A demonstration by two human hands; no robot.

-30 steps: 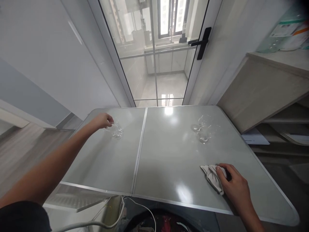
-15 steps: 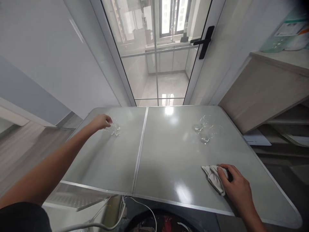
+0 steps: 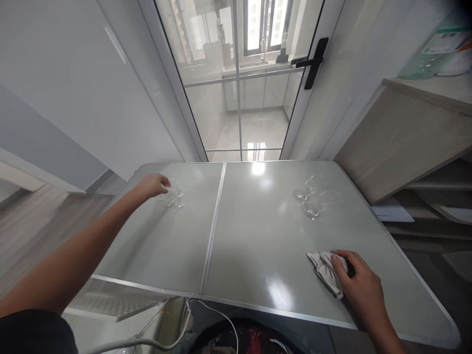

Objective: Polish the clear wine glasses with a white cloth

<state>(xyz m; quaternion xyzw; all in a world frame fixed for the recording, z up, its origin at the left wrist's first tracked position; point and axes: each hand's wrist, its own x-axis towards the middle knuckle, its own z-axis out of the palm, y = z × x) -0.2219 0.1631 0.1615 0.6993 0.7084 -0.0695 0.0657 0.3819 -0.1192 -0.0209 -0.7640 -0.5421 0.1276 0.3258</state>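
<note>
On the table's left part, my left hand (image 3: 155, 185) has its fingers pinched at the edge of clear glassware (image 3: 175, 199). This glassware is see-through, so its exact shape and number are hard to make out. At the near right, my right hand (image 3: 357, 278) is closed around a folded whitish cloth (image 3: 326, 273) with a dark edge, which rests on the tabletop. Beyond the cloth stand two clear drinking glasses (image 3: 312, 211), with round rims and shiny bases, apart from both hands.
The pale folding table (image 3: 254, 246) has a metal seam down it and a metal edge. Behind it is a glass door (image 3: 258, 98) with a black handle (image 3: 315, 64). Shelves (image 3: 409, 132) stand close on the right. Cables (image 3: 184, 324) hang below the near edge.
My left hand and the glassware at it have shifted very slightly left. The right hand and its cloth look nearly unchanged.
</note>
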